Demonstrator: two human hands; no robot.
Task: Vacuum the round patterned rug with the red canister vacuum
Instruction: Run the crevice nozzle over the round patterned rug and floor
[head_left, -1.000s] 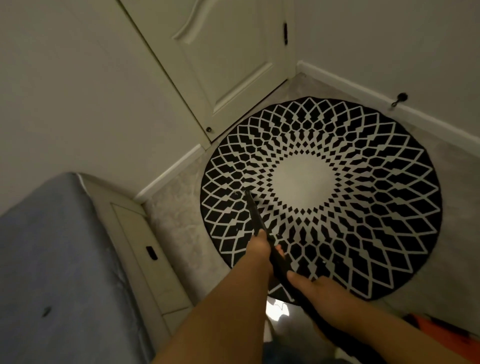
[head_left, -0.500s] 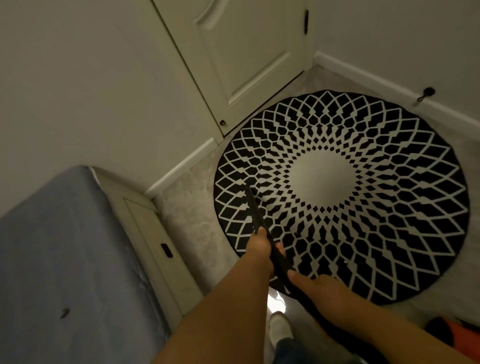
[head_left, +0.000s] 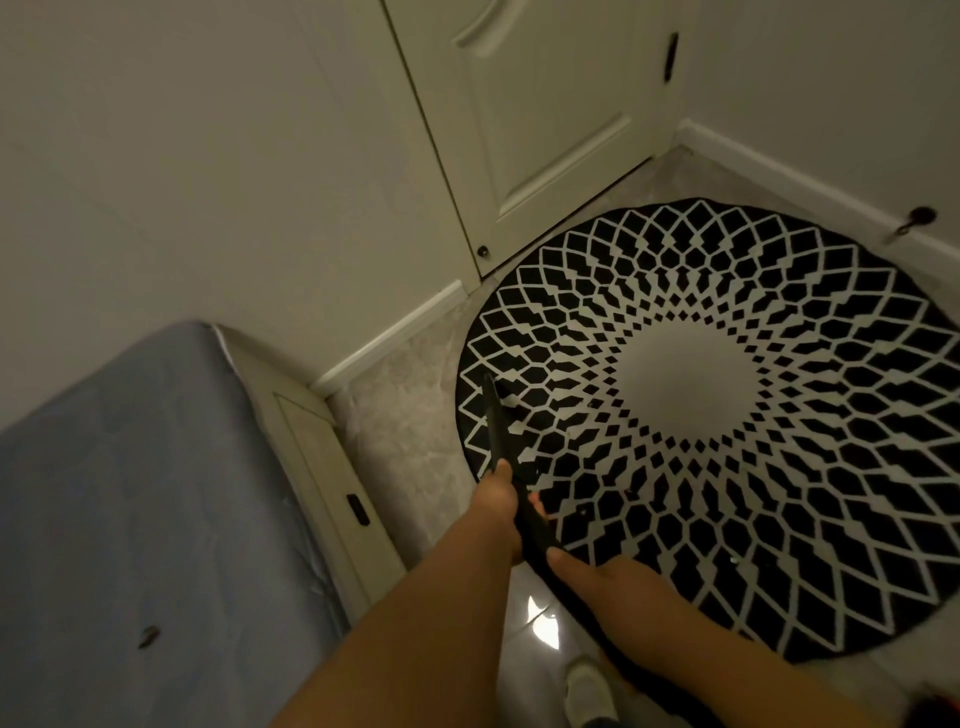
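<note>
A round black-and-white patterned rug (head_left: 727, 415) with a plain pale centre lies on the floor at the right. A thin black vacuum wand (head_left: 496, 426) slants from my hands up to the rug's left edge, where its tip rests. My left hand (head_left: 501, 499) grips the wand higher up. Just below it, my right hand (head_left: 608, 582) holds the wand's lower part, where the black hose begins. Only a sliver of the red canister (head_left: 950, 709) shows at the bottom right corner.
A bed with a blue-grey cover (head_left: 130, 519) and a cream frame (head_left: 322, 467) fills the left. A closed cream door (head_left: 535, 114) stands behind the rug, with white skirting (head_left: 395, 332) along the walls. A dark doorstop (head_left: 917, 218) sits at the right wall. My shoe (head_left: 587, 691) is on the glossy floor.
The view has swung left, so the rug sits further right in frame. The wand's tip now lies at the rug's left edge instead of further in. Both hands keep their grip.
</note>
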